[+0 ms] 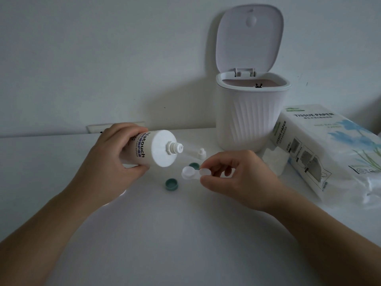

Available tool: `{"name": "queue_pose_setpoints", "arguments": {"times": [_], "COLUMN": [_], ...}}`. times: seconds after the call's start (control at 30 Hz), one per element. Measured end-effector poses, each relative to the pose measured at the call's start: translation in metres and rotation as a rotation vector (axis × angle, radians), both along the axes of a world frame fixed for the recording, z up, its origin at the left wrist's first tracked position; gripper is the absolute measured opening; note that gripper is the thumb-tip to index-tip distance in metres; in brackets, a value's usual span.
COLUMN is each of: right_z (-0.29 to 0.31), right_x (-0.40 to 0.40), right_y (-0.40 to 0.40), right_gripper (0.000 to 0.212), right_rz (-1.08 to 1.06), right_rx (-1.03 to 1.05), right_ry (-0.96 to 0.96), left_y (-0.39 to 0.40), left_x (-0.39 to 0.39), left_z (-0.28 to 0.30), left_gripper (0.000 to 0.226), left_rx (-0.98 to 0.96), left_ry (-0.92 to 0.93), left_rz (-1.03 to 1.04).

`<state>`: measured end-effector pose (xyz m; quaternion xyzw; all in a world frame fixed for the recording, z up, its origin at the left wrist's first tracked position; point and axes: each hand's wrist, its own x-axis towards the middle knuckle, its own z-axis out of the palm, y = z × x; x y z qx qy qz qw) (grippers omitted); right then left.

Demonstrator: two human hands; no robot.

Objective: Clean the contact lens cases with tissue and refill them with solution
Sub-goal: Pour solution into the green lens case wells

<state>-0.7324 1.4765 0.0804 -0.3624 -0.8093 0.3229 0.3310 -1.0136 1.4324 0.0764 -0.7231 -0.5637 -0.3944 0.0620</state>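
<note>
Lens case [193, 172], white plastic with 2 round wells, pinched by right hand [233, 178]; left hand [107, 162] grips smooth cylindrical solution bottle [152, 149].

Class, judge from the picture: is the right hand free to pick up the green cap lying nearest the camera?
Probably not yet. The path to the green cap on the table looks open, but the right hand is pinching the lens case, so it would have to set that down first.

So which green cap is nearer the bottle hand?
The front green cap, in open view; the other green cap sits half hidden behind the lens case.
</note>
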Motion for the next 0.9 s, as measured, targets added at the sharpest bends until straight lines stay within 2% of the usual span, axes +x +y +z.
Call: {"name": "queue_pose_setpoints", "arguments": {"times": [0.27,0.9], "right_z": [0.0008,0.0008], "right_x": [-0.0016,0.0001], "right_y": [-0.0013,-0.0022], "right_gripper": [0.005,0.006], "right_rz": [-0.016,0.001], "right_rx": [-0.023,-0.004], "right_ry": [0.007,-0.027], "left_y": [0.0028,0.0015], "left_x": [-0.0024,0.003], "left_z": [-0.0011,0.0025], "left_gripper": [0.067,0.068], "left_rx": [0.038,0.051], "left_ry": [0.149,0.282], "left_rz": [0.008,0.029]}}
